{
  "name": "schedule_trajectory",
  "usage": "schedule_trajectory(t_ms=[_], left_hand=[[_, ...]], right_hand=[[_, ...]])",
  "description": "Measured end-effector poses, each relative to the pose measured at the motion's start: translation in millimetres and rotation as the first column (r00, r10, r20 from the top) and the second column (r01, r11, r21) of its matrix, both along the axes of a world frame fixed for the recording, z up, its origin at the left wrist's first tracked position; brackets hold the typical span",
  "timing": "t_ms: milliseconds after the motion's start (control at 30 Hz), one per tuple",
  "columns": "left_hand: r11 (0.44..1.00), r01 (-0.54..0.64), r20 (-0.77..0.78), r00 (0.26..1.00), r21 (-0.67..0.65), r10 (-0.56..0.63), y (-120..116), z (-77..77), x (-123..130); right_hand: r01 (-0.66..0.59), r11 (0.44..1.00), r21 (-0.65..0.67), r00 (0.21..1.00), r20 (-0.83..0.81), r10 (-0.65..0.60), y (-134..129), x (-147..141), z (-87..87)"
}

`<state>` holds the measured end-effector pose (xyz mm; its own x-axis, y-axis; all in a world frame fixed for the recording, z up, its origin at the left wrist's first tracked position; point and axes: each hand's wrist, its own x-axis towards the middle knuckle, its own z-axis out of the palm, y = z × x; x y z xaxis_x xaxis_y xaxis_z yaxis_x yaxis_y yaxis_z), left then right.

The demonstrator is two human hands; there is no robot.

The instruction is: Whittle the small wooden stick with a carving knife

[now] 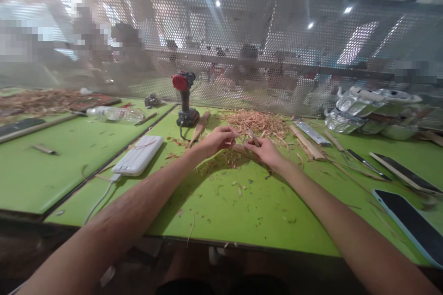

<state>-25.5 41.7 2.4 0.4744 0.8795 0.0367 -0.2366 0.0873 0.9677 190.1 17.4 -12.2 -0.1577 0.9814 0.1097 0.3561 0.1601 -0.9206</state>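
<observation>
Behind the bright green, smooth-topped desk rises a grey, perforated metal screen, which seems to close off the far side. Above the middle of the desk, the right hand is closed on a slim, brown, stick-like tool, whose upper end points up and away; holding it between thumb and fingers probably gives fine control. The left hand comes from the other side, with its fingers curled inward beside a small, pale wooden piece. This piece is between the 2 hands, so both can reach it; the view there is small and blurred, and I cannot tell whether the left fingers pinch it.

Curly, tan wood shavings are heaped just beyond the hands, near the screen, perhaps because they disturb less there. To the left, a black-and-red cordless drill stands upright on its wide foot, which keeps it steady. Nearer, a white, rectangular power bank lies flat, its white cable running toward the near edge. On the right side, a long, pale wooden strip and a black-screened phone with light blue edge lie apart from the hands, probably to stay within reach.
</observation>
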Motion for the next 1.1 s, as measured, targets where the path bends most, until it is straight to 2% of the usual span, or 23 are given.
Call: schedule_trajectory(t_ms=[100,233,367,600,767,900,1100], left_hand=[[0.999,-0.044,-0.067,0.997,0.015,0.045,-1.1,0.2,1.6],[0.995,-0.084,-0.122,0.988,0.058,0.091,-0.7,-3.1,4.6],[0.986,-0.126,-0.169,0.975,0.110,0.143,0.9,-5.9,6.3],[0.979,-0.094,-0.212,0.968,0.180,0.132,3.5,-7.1,4.3],[0.982,-0.047,-0.204,0.975,0.185,0.085,3.8,-9.0,3.1],[0.979,-0.005,-0.195,0.980,0.203,0.046,2.1,-9.4,3.9],[0.965,-0.066,-0.239,0.962,0.253,0.129,1.0,-11.6,7.7]], right_hand=[[0.016,0.998,0.053,0.998,0.059,-0.019,1.6,0.4,-0.1],[-0.023,0.998,0.059,0.989,0.145,0.014,0.1,-0.5,0.0],[-0.024,0.996,0.085,0.990,0.140,0.012,0.6,-0.9,-2.1],[-0.025,0.988,0.150,0.991,0.132,0.005,1.3,0.2,-4.0],[-0.035,0.992,0.124,0.999,0.043,0.029,-1.4,1.4,-7.4],[-0.008,0.993,0.115,0.998,0.062,0.001,-1.2,1.2,-7.4],[0.013,0.984,0.179,0.986,0.161,-0.043,-0.5,-0.9,-1.6]])
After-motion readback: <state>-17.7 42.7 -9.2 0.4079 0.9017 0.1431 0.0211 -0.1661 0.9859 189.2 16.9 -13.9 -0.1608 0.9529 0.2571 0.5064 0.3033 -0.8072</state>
